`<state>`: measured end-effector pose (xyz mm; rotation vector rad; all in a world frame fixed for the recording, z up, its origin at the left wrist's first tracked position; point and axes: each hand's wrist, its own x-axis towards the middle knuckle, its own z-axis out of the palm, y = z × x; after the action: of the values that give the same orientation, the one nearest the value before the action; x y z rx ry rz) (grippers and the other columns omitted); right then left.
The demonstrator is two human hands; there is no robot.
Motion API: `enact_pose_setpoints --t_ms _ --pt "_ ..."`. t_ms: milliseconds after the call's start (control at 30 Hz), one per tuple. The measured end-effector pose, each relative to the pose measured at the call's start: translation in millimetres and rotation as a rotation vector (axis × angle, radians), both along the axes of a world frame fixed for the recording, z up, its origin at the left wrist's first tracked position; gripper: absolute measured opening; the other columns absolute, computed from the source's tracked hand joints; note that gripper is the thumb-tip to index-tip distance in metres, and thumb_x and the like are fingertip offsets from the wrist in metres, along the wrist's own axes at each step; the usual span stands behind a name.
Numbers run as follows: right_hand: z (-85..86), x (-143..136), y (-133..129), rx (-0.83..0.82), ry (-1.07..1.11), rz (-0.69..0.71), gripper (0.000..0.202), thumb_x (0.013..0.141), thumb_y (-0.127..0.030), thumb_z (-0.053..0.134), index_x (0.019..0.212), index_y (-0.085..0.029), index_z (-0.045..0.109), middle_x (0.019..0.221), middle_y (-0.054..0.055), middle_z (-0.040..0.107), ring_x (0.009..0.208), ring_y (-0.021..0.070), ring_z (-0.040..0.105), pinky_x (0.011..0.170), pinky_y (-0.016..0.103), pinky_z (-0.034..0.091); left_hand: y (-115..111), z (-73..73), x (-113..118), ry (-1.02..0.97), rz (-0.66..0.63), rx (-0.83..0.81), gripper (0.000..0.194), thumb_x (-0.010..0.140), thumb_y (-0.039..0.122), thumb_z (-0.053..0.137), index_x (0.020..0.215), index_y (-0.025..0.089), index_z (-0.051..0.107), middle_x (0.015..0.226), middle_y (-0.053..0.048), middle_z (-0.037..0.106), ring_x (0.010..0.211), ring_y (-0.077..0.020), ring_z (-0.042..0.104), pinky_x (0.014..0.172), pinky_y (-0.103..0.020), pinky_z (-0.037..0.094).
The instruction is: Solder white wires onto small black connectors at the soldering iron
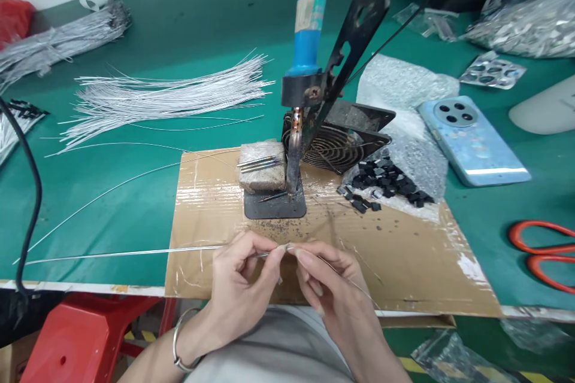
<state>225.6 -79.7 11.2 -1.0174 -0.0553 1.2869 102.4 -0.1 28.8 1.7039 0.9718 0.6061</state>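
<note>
My left hand point(242, 281) pinches a thin white wire point(179, 249), which trails out to the left over the green table. Thumb to thumb with it, my right hand point(332, 281) is closed on a thin wire end too, and a strand runs down along its palm. The pinched tips almost meet, so the join between them is mostly hidden. Just beyond the fingers stands a blue soldering iron point(309, 30), held tip down in a black stand point(274, 208). Beside its tip, a worn block point(263, 179) carries several metal rods.
Cardboard point(206, 203) lies beneath the hands. A bundle of white wires point(175, 93) is at the back left. Behind the iron sits a black fan point(336, 143). Small black parts point(386, 182), a blue phone point(476, 140) and red-handled scissors point(539, 257) are on the right.
</note>
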Motion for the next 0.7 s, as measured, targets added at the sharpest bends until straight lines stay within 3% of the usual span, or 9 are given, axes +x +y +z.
enact_pose_setpoints --t_ms 333,467,567,700 --pt "-5.4 -7.3 2.0 0.000 0.023 -0.049 0.012 0.077 -0.033 0.085 0.087 -0.025 0.085 0.053 -0.004 0.054 0.037 0.0018 0.041 0.032 0.011 0.030 -0.6 -0.8 3.8 -0.017 0.022 -0.073 0.017 0.096 0.022 0.062 0.080 0.017 0.063 0.057 0.004 0.053 0.046 -0.0075 0.030 0.043 -0.022 0.024" --pt "-3.6 5.7 -3.8 0.031 -0.031 -0.040 0.024 0.084 -0.044 0.078 0.094 -0.023 0.085 0.063 0.000 0.059 0.042 0.0058 0.049 0.034 0.015 0.040 7.3 4.4 -1.3 0.044 -0.018 -0.012 0.017 0.096 0.023 0.062 0.081 0.018 0.066 0.060 0.003 0.053 0.048 -0.0083 0.036 0.045 -0.022 0.029" --pt "-0.2 30.2 -16.5 0.049 -0.161 -0.139 0.039 0.092 -0.053 0.064 0.097 -0.019 0.084 0.069 0.005 0.065 0.051 0.0113 0.057 0.040 0.020 0.048 20.4 12.3 -9.0 0.108 -0.072 0.062 0.015 0.097 0.023 0.061 0.085 0.018 0.067 0.063 0.002 0.058 0.052 -0.0092 0.044 0.047 -0.021 0.034" --pt "1.4 56.4 -29.9 0.024 -0.345 -0.335 0.040 0.092 -0.050 0.062 0.093 -0.016 0.085 0.065 0.008 0.066 0.054 0.0129 0.055 0.040 0.020 0.048 35.2 21.6 -16.5 0.159 -0.131 0.088 0.012 0.098 0.024 0.060 0.089 0.018 0.067 0.065 0.001 0.061 0.053 -0.0095 0.047 0.047 -0.021 0.033"
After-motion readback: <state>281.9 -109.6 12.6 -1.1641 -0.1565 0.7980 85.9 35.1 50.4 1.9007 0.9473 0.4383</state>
